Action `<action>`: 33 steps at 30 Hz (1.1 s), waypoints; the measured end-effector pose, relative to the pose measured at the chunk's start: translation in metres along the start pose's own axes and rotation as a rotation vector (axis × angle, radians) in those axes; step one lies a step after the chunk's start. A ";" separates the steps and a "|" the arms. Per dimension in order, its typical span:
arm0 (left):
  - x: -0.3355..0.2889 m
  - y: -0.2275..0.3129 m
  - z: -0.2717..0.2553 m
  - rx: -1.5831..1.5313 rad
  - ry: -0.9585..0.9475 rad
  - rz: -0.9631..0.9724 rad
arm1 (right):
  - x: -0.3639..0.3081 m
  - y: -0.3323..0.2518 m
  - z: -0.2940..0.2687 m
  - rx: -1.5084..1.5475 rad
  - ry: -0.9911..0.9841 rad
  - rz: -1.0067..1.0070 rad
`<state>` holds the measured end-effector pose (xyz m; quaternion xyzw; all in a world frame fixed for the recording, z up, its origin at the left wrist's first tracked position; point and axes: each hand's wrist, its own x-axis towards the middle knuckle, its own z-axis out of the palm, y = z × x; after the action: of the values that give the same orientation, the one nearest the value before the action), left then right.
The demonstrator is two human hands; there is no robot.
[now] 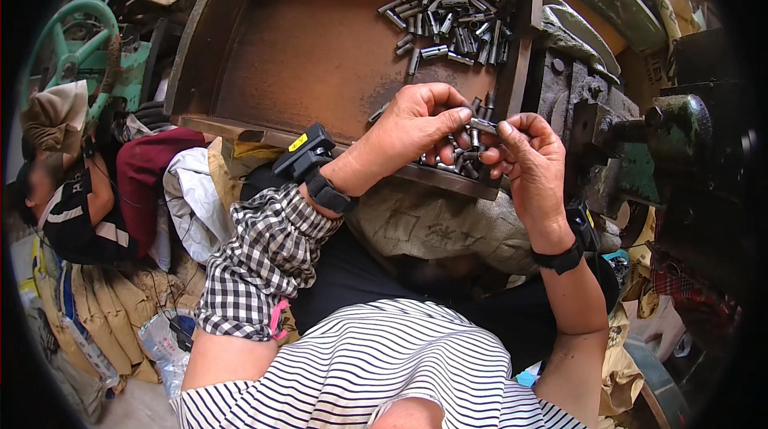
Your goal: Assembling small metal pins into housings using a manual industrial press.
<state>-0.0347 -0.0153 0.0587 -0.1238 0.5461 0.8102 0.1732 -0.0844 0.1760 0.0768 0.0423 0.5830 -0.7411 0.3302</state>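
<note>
Between the fingertips of both hands I hold a small metal tube [482, 124], over the near right corner of a wooden tray. My left hand [420, 121] pinches its left end with thumb and fingers, and my right hand [530, 149] grips the right end between thumb and forefinger. Below and behind my fingers lie more metal tubes, partly hidden by the hands. A larger heap of metal tubes [456, 17] fills the far right part of the wooden tray [280, 45]. The tubes are short, shiny and dark grey.
Dark, greasy machinery [672, 141] stands close on my right. A green handwheel [68, 45] is at far left, near another person [72, 205] in dark clothing. Cloth sacking [432, 225] hangs below the tray's near edge. Brown paper sacks [104, 309] lie at lower left.
</note>
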 end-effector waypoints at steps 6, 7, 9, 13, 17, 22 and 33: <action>-0.003 0.001 0.006 0.029 0.034 0.051 | 0.000 -0.002 0.000 0.057 -0.007 0.043; -0.004 0.000 0.007 0.028 0.032 0.054 | 0.000 -0.003 0.000 0.061 -0.018 0.049; -0.005 -0.003 0.010 -0.010 0.021 0.040 | 0.000 -0.003 -0.001 0.076 -0.036 0.073; -0.013 0.014 0.012 -0.051 -0.224 -0.050 | 0.009 -0.009 -0.016 0.278 -0.385 0.268; -0.020 0.019 0.010 -0.016 -0.383 -0.033 | 0.004 -0.012 -0.012 0.279 -0.468 0.314; -0.012 0.009 -0.003 0.259 -0.395 0.329 | 0.008 -0.011 0.001 0.052 -0.374 0.263; -0.006 0.014 -0.045 -0.389 0.248 0.037 | 0.127 -0.013 0.028 -1.553 0.006 -0.904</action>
<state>-0.0348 -0.0624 0.0560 -0.2436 0.3989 0.8818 0.0628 -0.1809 0.0962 0.0399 -0.4243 0.8818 -0.1971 -0.0591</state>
